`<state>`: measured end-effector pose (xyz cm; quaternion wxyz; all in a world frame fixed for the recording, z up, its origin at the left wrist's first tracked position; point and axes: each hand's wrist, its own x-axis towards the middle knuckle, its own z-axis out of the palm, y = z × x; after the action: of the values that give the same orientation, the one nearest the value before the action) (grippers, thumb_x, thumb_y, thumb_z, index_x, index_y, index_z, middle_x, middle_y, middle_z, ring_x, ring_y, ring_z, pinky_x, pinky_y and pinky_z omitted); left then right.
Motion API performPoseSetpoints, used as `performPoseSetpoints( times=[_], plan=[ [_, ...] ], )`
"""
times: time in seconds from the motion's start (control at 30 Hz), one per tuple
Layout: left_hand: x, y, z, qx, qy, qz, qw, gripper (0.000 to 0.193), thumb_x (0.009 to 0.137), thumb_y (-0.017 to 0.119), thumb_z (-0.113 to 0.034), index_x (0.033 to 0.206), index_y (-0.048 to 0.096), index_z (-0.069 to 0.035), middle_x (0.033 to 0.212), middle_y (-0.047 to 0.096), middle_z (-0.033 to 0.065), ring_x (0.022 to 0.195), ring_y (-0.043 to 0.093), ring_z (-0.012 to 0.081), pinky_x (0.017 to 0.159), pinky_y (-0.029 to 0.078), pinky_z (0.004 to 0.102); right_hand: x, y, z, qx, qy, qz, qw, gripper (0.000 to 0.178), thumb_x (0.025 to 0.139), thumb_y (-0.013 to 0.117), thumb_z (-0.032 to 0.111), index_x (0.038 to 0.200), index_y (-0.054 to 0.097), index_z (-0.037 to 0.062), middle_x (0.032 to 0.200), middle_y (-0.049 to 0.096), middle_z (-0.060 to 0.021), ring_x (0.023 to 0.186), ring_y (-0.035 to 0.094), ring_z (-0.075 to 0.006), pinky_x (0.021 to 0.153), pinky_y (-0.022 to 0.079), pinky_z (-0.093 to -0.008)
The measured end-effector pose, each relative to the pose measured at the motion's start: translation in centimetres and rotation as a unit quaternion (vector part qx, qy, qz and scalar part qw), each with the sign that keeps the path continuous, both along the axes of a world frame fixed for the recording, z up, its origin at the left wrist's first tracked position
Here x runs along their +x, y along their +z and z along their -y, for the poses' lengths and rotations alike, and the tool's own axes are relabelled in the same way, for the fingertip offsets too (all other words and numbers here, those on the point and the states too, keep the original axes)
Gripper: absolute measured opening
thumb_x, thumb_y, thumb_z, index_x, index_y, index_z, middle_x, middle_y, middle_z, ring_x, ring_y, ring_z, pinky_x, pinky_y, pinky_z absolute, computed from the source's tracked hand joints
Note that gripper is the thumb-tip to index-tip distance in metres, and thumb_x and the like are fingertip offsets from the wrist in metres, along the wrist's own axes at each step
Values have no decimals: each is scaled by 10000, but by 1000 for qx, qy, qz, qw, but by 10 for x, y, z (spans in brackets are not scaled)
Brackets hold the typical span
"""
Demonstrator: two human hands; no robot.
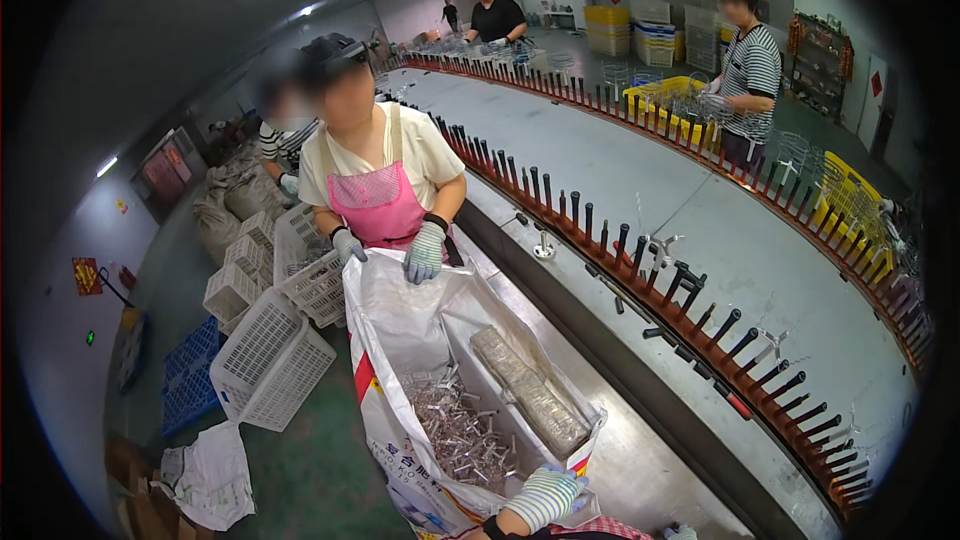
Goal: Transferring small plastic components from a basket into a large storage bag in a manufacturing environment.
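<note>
My left hand (545,498), in a striped knit glove, grips the near rim of a large white woven sack (385,420). The sack's mouth gapes and shows a heap of small clear and shiny pieces (460,430), whose exact kind I cannot make out. Along the sack's right side lies a long block (530,385) that looks wrapped in clear film. Just a scrap of my right hand (681,533) shows at the lower edge, its fingers hidden. Across from me, a co-worker in a pink apron (370,205) has two gloved hands at the sack's far rim.
White plastic crates (275,370) and a blue pallet (190,375) stand to the left, near a crumpled white sack (210,475). On the right, a long line carries upright black-tipped rods (625,240) and white three-armed parts (663,250). Other people work around it.
</note>
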<state>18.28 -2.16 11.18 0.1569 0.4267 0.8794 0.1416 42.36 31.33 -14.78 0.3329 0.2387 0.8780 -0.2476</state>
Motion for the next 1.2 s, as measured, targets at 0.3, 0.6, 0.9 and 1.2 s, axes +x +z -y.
performPoseSetpoints(
  times=[0.3,0.6,0.9,1.2],
  plan=[
    [-2,11,-13,-83,-31,80,993,372,806,481,-371,1005,577,-72,936,615,136,861,583,289,800,422,383,-20,45,-2,-122,-69,-26,990,413,856,399,378,1102,548,81,1110,541,-185,1050,478,-361,885,389,-390],
    [7,4,-21,5,-25,29,999,300,785,513,-353,871,555,-69,796,598,116,756,593,287,685,451,397,0,-37,-23,-88,88,0,992,403,839,389,378,1164,508,172,1156,513,-167,1089,455,-352,924,369,-363],
    [25,5,-23,-37,-33,38,998,337,791,477,-373,861,568,-56,790,612,124,788,587,296,745,433,386,-31,41,9,-77,-80,54,992,493,798,478,419,1154,536,82,1144,545,-159,1084,497,-312,922,380,-347],
    [17,28,-37,-50,-57,41,996,268,769,524,-333,913,597,-119,807,609,144,749,583,323,700,456,412,-32,35,7,-40,-80,17,996,472,798,439,481,1035,604,107,1086,558,-189,1029,515,-356,890,394,-411]
  ],
)
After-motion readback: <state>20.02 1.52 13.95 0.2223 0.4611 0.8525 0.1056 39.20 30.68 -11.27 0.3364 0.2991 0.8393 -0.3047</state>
